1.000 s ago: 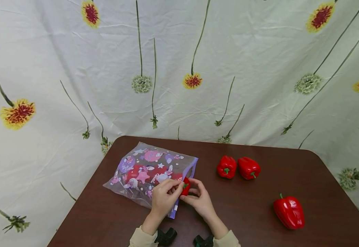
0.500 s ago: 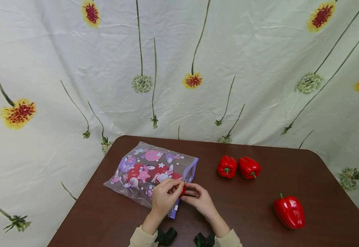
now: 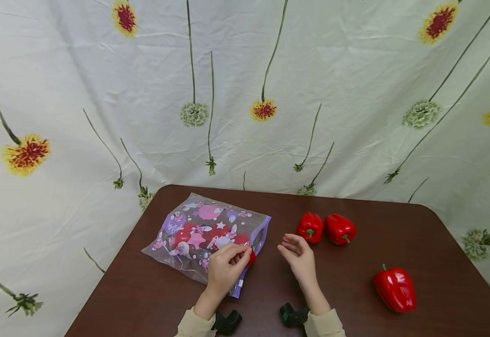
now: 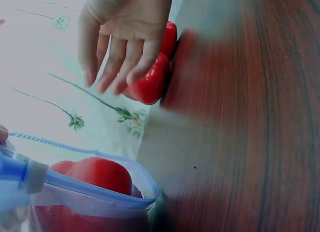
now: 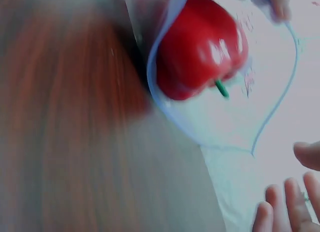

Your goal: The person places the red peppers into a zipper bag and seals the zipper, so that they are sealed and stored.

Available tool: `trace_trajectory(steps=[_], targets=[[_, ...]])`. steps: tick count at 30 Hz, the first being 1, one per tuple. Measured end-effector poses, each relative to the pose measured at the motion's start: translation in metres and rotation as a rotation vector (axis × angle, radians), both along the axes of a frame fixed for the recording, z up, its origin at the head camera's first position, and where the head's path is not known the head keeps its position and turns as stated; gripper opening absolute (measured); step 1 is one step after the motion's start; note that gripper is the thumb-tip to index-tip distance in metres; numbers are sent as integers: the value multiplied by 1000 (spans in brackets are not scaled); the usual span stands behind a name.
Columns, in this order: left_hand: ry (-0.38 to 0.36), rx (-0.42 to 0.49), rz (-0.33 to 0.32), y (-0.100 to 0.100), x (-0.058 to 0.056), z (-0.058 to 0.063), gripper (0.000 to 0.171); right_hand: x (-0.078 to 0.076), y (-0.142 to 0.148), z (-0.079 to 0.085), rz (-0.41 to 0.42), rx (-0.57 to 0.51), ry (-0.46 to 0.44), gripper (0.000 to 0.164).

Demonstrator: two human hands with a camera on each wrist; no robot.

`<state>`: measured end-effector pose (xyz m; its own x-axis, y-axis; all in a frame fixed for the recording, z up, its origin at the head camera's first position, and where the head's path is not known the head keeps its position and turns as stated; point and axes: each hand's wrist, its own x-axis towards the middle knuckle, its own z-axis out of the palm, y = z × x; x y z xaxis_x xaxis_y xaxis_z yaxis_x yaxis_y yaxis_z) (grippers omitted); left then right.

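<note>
A clear zip bag [image 3: 208, 213] with pink and purple cartoon prints and a purple zip edge lies on the table, red shapes showing through it. My left hand [image 3: 224, 267] pinches the near edge of its mouth, holding it apart. Just inside that mouth sits a red bell pepper [image 5: 200, 50], green stem facing outward; the head view shows only a bit of it beyond the left fingers. To the right of the bag, my right hand [image 3: 300, 258] is in the air with loosely bent fingers and nothing in them, near two red bell peppers [image 3: 310, 228].
The second pepper of that pair [image 3: 340, 229] lies right beside the first. Another red bell pepper [image 3: 394, 290] lies farther right on the dark brown table [image 3: 354, 267]. Behind the table hangs a white cloth [image 3: 236, 70] printed with flowers.
My right hand has let go of the pepper at the bag's mouth and moved right. The pepper has gone deeper into the bag. The left hand has stayed on the bag's edge.
</note>
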<state>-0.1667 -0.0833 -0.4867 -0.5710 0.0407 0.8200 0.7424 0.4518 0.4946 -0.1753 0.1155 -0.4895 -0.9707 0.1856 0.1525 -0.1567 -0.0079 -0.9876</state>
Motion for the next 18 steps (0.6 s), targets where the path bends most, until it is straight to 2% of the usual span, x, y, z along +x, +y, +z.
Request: trace_trajectory(steps=[6, 11, 18], targets=[[-14, 3, 0, 1, 1, 0, 9, -6, 12, -4, -243, 56, 122, 37], [-24, 8, -3, 1, 1, 0, 9, -7, 17, -5, -403, 118, 187, 40], [-32, 8, -6, 1, 2, 0, 10, -10, 20, -6, -482, 122, 207, 49]])
